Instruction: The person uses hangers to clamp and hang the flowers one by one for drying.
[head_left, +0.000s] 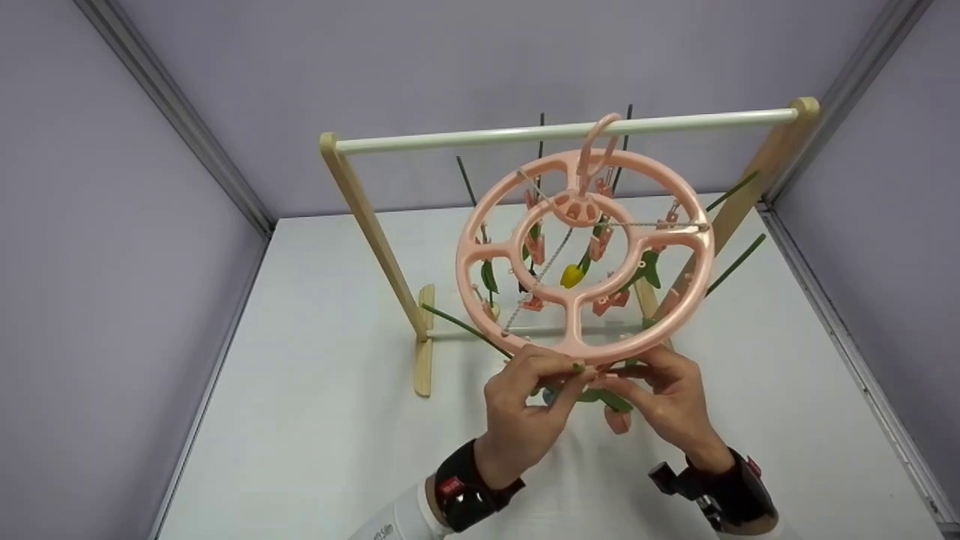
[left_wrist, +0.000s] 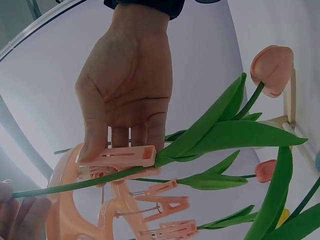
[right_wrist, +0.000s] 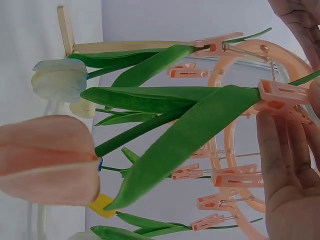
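Tulip stem (left_wrist: 75,184), thin, green, plastic-looking, is held roughly level just under the near rim of the pink round hanger (head_left: 585,255), between the two hands. Its long axis runs from the cut end by the right fingers, through a pink peg (left_wrist: 122,156), out to a pink bud (left_wrist: 272,67) well beyond the left hand; in the left wrist view the bud end is tilted upward. Long flat leaves (right_wrist: 170,135) are spread along the same line.

The peg is pinched by the left hand (head_left: 525,409), thumb on one side and fingers curled behind, w/ the stem caught in its tip. The right hand (head_left: 671,405) is closed narrowly round the same spot, fingertips touching the peg and stem; exactly what it pinches cannot be told, since the hands overlap in the head view. In the right wrist view only the palm and fingers at the frame edge are seen, and the nearest bud (right_wrist: 47,160) is blurred and cut off at the left.

The hanger is smooth moulded plastic, two rings joined by spokes, approx. flat but tipped toward the hands, hooked over a white rail (head_left: 562,131) on a pale wooden frame (head_left: 375,232). More pegs on thin chains and more stems hang beyond the hands; a yellow bud (head_left: 572,276) is seen through the ring. All stands on a white worktop (head_left: 300,420).
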